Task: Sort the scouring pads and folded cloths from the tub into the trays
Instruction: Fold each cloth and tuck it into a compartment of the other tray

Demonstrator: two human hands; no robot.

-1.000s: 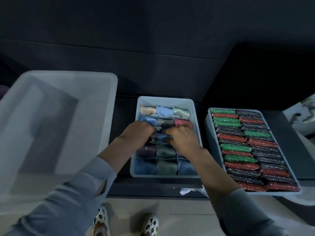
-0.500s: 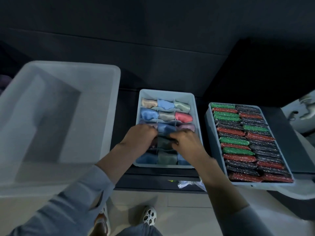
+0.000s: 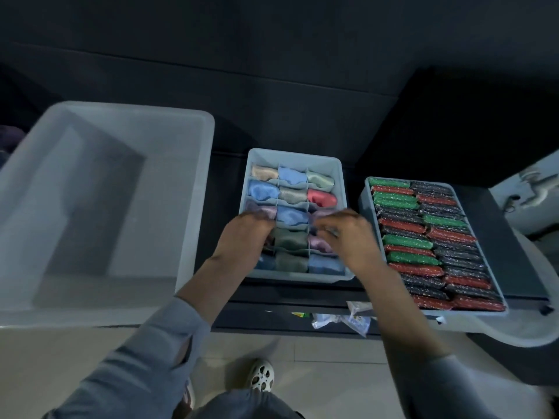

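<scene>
A divided grey tray (image 3: 295, 154) holds folded cloths (image 3: 292, 216) in several colours, one per compartment. My left hand (image 3: 242, 237) is over its left column, fingers curled down onto a mauve cloth (image 3: 260, 209). Over the right column is my right hand (image 3: 351, 237), blurred, with fingers bent above a pink cloth (image 3: 320, 244); its grip is unclear. To the right, a second tray (image 3: 366, 204) is packed with green, red and black scouring pads (image 3: 423, 237). The large translucent tub (image 3: 196, 182) on the left shows nothing inside.
The trays sit on a dark counter against a dark wall. Crumpled plastic wrappers (image 3: 341, 320) lie at the counter's front edge. A white basin with a tap (image 3: 532, 189) is at the far right. My shoe (image 3: 261, 375) shows on the tiled floor.
Both hands were together at the middle of the cloth tray; they have moved apart, left to the left column, right toward the right column. The view has shifted slightly.
</scene>
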